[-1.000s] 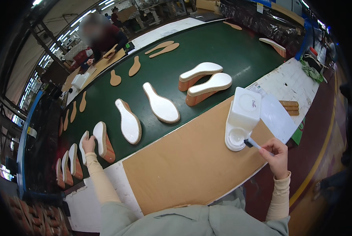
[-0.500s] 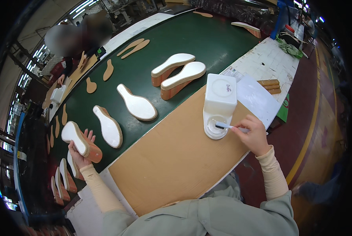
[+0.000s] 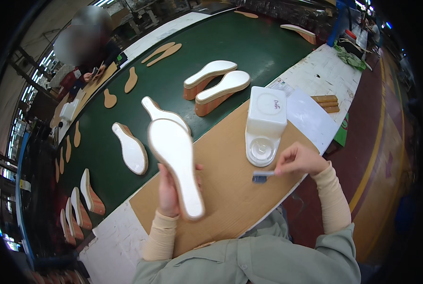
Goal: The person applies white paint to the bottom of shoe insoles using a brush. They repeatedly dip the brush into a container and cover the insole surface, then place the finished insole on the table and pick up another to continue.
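My left hand (image 3: 168,191) grips a wedge shoe sole (image 3: 173,158) from beneath, its white top face turned up and its toe end pointing away from me. The sole is held above the brown cardboard sheet (image 3: 230,208). In my right hand (image 3: 297,159) a small brush (image 3: 262,176) is pinched by its pale handle, the dark bristles hanging over the cardboard. Just beyond the brush stands a white plastic dispenser (image 3: 267,111) with a round clear cup (image 3: 261,149) at its near end.
Several more wedge soles (image 3: 223,86) stand on the green belt (image 3: 263,38), with flat tan insoles (image 3: 131,79) along its far side. A white sheet (image 3: 311,118) and brown blocks (image 3: 326,103) lie right of the dispenser. Across the belt works another person (image 3: 98,71).
My left hand has brought the sole from the belt to over the cardboard and turned it. My right hand has drawn the brush out of the cup toward me.
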The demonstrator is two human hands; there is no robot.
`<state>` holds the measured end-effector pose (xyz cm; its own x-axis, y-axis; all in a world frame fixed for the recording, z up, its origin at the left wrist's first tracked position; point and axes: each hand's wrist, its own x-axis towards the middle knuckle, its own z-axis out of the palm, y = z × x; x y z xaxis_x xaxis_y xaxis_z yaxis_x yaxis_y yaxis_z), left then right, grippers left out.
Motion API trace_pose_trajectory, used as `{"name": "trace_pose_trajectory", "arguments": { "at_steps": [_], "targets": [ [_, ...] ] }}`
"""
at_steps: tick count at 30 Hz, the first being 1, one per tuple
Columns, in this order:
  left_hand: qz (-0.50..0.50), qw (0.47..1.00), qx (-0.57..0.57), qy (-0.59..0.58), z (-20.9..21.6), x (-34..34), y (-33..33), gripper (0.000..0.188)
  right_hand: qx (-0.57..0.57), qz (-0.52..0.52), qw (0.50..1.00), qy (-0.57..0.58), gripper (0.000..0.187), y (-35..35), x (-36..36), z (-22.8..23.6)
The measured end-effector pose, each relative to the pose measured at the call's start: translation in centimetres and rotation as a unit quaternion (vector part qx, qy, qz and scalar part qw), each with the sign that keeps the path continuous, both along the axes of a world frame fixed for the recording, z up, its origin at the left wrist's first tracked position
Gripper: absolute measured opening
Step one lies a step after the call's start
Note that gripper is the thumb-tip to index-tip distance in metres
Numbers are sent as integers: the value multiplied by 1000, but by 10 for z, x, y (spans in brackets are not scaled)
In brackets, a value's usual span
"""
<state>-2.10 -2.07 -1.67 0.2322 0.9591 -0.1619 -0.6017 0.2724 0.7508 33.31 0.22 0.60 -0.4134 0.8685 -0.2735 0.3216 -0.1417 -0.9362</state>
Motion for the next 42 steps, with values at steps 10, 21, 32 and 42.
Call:
{"name": "trace_pose_trajectory", "arguments": {
  "at_steps": [10, 21, 32, 42],
  "targets": [
    [-134, 989, 32, 46, 13, 46, -22, 86, 392, -126, 911, -19, 11, -13, -86, 58],
    [-61, 994, 55, -67, 28, 33, -2, 85, 570, 28, 817, -83, 15, -72, -91, 60],
    [-47, 984, 127, 120, 27, 61, -23, 90, 596, -194, 776, -69, 18, -26, -105, 79],
    [-1, 991, 110, 80, 33, 55, -21, 88, 597, -162, 781, -86, 18, -44, -116, 79]
  ]
}}
